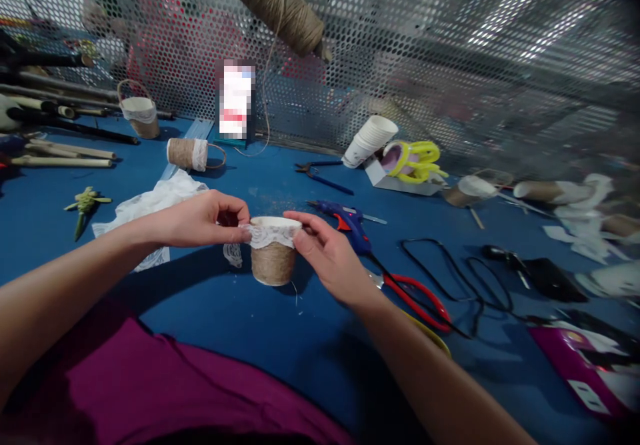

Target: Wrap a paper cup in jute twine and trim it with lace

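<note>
Between my hands is a paper cup wrapped in brown twine, upright above the blue table. White lace trim runs round its upper part, and a loose lace end hangs at its left side. My left hand pinches the lace at the left of the rim. My right hand grips the cup's right side, fingers on the rim and thumb against the lace. A thin twine end trails from the cup's base. More white lace lies heaped behind my left forearm.
A blue glue gun and red-handled scissors lie to the right, with pliers behind. Twine-wrapped baskets stand at back left. A twine spool hangs on the mesh panel. A phone leans there.
</note>
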The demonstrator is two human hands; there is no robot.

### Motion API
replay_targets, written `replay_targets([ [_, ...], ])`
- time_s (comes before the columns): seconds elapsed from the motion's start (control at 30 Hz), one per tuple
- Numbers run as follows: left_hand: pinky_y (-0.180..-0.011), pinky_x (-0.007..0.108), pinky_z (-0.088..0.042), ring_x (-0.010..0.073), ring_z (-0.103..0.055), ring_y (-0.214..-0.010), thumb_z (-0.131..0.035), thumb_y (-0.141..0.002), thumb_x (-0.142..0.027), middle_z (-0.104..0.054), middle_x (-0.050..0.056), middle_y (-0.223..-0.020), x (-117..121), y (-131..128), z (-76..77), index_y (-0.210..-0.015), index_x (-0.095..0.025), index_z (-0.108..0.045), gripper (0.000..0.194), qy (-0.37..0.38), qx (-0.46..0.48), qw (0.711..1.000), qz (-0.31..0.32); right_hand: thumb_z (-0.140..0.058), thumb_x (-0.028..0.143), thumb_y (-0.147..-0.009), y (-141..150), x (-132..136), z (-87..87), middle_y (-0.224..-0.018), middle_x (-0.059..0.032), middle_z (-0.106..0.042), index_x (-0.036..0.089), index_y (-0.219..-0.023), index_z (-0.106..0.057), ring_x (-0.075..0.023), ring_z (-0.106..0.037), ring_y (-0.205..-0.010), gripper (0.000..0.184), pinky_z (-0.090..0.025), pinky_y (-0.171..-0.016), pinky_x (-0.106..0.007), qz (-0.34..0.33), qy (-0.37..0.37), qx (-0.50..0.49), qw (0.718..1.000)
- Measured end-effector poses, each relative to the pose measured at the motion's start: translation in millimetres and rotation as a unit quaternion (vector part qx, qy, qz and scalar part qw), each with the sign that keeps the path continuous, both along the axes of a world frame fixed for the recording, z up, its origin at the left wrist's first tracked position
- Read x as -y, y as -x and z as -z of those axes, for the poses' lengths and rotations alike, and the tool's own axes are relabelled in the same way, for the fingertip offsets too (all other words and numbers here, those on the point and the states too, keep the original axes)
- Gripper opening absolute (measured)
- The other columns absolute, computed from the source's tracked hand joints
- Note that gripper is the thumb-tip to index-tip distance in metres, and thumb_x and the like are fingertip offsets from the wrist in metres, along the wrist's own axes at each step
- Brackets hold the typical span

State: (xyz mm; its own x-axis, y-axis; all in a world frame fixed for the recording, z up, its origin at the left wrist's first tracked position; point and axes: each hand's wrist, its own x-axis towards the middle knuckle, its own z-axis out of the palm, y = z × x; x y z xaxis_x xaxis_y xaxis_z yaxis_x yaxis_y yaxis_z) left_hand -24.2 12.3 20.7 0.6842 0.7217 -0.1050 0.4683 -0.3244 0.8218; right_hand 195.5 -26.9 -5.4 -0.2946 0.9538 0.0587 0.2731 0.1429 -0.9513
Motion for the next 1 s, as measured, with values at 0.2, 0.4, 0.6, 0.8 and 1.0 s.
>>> replay_targets([
  [0.2, -0.053, 0.020, -0.034, 0.0086, -0.042, -0.057, -0.052, -0.076, -0.034, -0.051, -0.001, -0.063, 2, -1, -0.4, -0.071, -0.014, -0.052, 0.021, 0.015, 0.009, 1.000, 0.000, -0.056, 0.050, -0.075, 1, 3, 2.4, -0.114, -0.0124, -0.060, 0.015, -0.120, -0.045, -0.0224, -0.056, -0.103, 0.058, -0.045, -0.089, -0.041, -0.024, 0.048, -0.035, 0.998],
  [0.4, -0.054, 0.021, -0.035, 0.0089, -0.044, -0.059, -0.052, -0.077, -0.034, -0.054, 0.000, -0.066, 4, -1, -7.0, -0.072, -0.014, -0.053, 0.020, -0.006, -0.001, 1.000, -0.005, -0.064, 0.047, -0.069, 2, 2, 5.2, -0.111, -0.0108, -0.061, 0.018, -0.118, -0.046, -0.0221, -0.057, -0.099, 0.060, -0.044, -0.091, -0.043, 0.009, 0.070, -0.052, 0.996],
  [0.6, -0.054, 0.020, -0.034, 0.0090, -0.045, -0.059, -0.052, -0.078, -0.035, -0.054, -0.001, -0.064, 8, 2, -19.3, -0.071, -0.015, -0.056, 0.021, -0.034, -0.009, 0.999, 0.001, -0.066, 0.046, -0.067, 0, -3, 6.6, -0.109, -0.0126, -0.061, 0.015, -0.118, -0.046, -0.0226, -0.058, -0.097, 0.062, -0.044, -0.090, -0.044, 0.035, 0.078, -0.034, 0.996],
  [0.8, -0.049, 0.019, -0.031, 0.0076, -0.043, -0.053, -0.053, -0.079, -0.034, -0.053, -0.002, -0.060, 13, 5, -22.9, -0.069, -0.016, -0.055, 0.020, -0.054, 0.009, 0.998, 0.007, -0.067, 0.043, -0.068, 0, -3, 7.9, -0.111, -0.0118, -0.060, 0.018, -0.117, -0.047, -0.0221, -0.058, -0.098, 0.058, -0.043, -0.091, -0.045, 0.033, 0.085, -0.038, 0.995],
  [1.0, -0.048, 0.018, -0.030, 0.0064, -0.040, -0.052, -0.053, -0.080, -0.033, -0.050, -0.003, -0.058, 9, 7, -20.8, -0.068, -0.015, -0.053, 0.022, -0.051, 0.000, 0.999, 0.015, -0.069, 0.041, -0.067, -1, -3, 9.1, -0.107, -0.0087, -0.061, 0.020, -0.115, -0.050, -0.0211, -0.058, -0.096, 0.055, -0.044, -0.090, -0.043, 0.023, 0.088, -0.065, 0.994],
])
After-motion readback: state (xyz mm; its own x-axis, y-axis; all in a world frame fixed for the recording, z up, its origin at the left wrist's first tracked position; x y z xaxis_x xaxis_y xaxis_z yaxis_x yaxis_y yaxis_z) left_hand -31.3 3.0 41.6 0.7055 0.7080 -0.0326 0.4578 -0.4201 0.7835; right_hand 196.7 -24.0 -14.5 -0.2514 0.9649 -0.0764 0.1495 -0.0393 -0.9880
